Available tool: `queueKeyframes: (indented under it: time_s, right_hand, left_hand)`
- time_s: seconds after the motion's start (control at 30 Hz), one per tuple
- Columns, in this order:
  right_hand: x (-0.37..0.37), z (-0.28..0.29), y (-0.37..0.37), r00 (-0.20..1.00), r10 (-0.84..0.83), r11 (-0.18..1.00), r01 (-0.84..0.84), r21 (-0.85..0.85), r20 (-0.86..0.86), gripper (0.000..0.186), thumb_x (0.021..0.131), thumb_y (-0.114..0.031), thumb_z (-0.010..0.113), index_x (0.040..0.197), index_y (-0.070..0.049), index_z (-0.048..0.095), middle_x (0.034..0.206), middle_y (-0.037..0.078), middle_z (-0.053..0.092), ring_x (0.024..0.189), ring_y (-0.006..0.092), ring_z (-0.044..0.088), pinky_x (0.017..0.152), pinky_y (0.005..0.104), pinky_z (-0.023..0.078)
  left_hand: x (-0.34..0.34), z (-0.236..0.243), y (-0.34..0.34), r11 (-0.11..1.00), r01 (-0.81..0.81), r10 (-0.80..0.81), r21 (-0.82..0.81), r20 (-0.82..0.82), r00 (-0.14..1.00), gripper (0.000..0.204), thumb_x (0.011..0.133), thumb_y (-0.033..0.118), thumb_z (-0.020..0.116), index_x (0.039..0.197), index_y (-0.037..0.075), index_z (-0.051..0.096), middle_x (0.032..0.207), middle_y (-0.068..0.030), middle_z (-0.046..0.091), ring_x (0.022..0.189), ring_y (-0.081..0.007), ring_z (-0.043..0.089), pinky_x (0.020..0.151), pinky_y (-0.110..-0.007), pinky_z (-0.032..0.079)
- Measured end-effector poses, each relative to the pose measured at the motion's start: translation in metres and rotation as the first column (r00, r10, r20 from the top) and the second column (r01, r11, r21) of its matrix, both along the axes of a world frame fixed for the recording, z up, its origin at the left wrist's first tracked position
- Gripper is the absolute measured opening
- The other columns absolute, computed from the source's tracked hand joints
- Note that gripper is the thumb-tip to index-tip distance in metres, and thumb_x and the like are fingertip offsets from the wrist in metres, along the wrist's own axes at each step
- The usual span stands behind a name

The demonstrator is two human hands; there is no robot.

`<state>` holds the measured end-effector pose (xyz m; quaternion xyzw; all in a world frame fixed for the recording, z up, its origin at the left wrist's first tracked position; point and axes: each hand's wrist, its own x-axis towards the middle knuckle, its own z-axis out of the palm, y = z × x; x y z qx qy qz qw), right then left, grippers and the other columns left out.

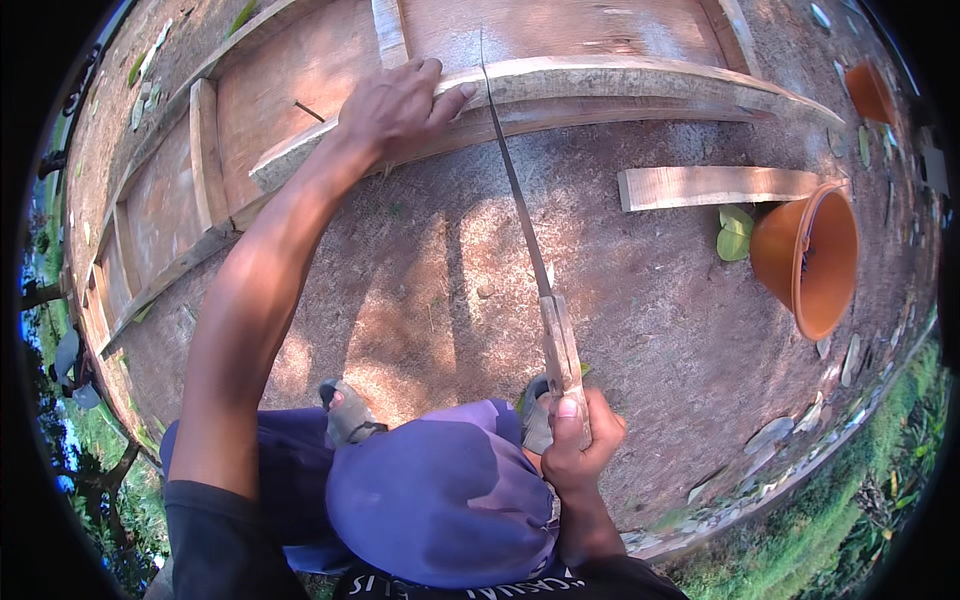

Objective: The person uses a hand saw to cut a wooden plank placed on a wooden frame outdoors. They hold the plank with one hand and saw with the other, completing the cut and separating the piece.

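My right hand (584,440) is closed around the wooden handle of a handsaw (559,335), low and right of the middle. The saw's narrow dark blade (518,200) runs up and away, and its far part crosses a long rough wooden beam (620,78). Just left of the blade, my left hand (395,105) presses on the beam, its fingers curled over the far edge and the thumb along the top. The beam lies across a large wooden frame with a panel (285,68). Whether the teeth have cut into the wood cannot be made out.
A short wooden offcut (700,187) lies on the dirt ground at the right, against a tipped orange bucket (780,250). Another orange pot (868,92) stands at the far right. My knee (420,490) and shoes (350,415) are near. A nail-like rod (309,112) sticks up beside the beam.
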<state>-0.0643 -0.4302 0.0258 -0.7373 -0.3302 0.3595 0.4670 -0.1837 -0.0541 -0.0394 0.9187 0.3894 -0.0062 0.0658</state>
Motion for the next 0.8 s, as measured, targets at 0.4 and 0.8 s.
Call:
queueKeyframes:
  time_s: [0.4, 0.8]
  right_hand:
    - [0.001, 0.000, -0.001, 1.000, 0.016, 1.000, -0.016, 0.011, -0.018, 0.020, 0.092, -0.015, 0.059, 0.080, 0.000, 0.060, 0.060, 0.005, 0.057, 0.052, 0.0104, 0.054, 0.049, 0.0307, 0.041]
    - [0.007, 0.031, -0.003, 1.000, 0.011, 0.995, -0.013, -0.097, -0.022, 0.022, 0.089, -0.019, 0.062, 0.078, 0.000, 0.060, 0.056, 0.008, 0.056, 0.049, 0.0146, 0.056, 0.049, 0.0306, 0.042]
  left_hand:
    - [0.003, 0.002, 0.001, 0.999, -0.002, 0.001, -0.051, -0.018, 1.000, 0.074, 0.100, 0.066, 0.022, 0.093, 0.002, 0.057, 0.071, -0.0072, 0.055, 0.060, -0.0156, 0.051, 0.054, -0.031, 0.045]
    - [0.006, 0.012, -0.010, 0.998, -0.054, 0.053, -0.025, -0.037, 0.998, 0.057, 0.103, 0.051, 0.035, 0.092, -0.001, 0.055, 0.081, -0.0212, 0.062, 0.077, -0.0356, 0.064, 0.073, -0.048, 0.050]
